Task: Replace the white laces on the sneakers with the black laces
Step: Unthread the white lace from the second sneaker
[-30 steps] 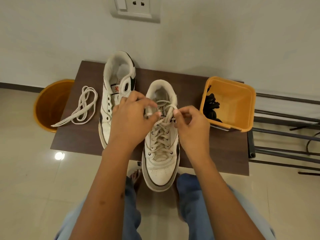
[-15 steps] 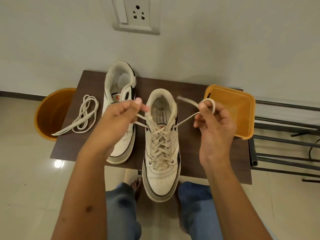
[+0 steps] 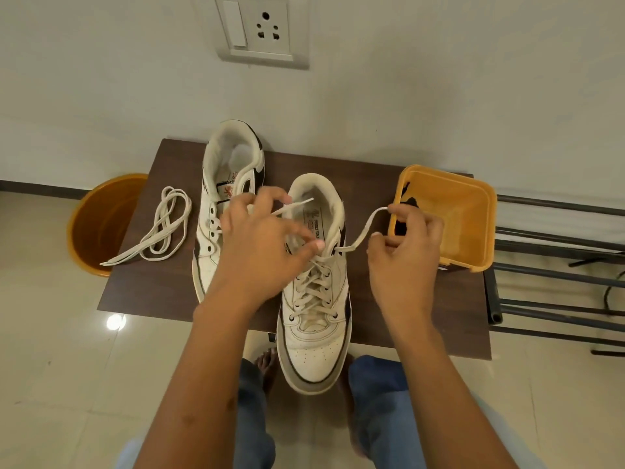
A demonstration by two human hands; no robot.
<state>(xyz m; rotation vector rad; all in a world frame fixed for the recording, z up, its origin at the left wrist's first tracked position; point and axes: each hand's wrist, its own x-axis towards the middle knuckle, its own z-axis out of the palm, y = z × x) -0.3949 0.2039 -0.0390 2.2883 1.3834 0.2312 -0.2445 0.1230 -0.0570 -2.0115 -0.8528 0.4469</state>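
Two white sneakers stand on a dark brown table [image 3: 162, 292]. The near sneaker [image 3: 314, 346] still carries its white lace [image 3: 313, 292], now untied, with both ends drawn out sideways. My left hand [image 3: 260, 245] pinches the left lace end above the tongue. My right hand [image 3: 402, 252] pinches the right lace end [image 3: 367, 225] beside the shoe's collar. The far sneaker [image 3: 230, 184] has bare eyelets; my left hand hides part of it. A loose white lace [image 3: 162, 228] lies coiled at the table's left. Black laces [image 3: 407, 199] show in the orange tub [image 3: 473, 211] at the right.
An orange bucket [image 3: 101, 225] stands on the floor left of the table. A black metal rack [image 3: 558, 292] is at the right. A wall socket [image 3: 263, 28] sits above. My knees and a bare foot [image 3: 267, 367] are under the table's front edge.
The bow on the near sneaker has come undone. Both hands moved apart pulling the lace ends out, then my left hand came back over the tongue and my right dropped lower.
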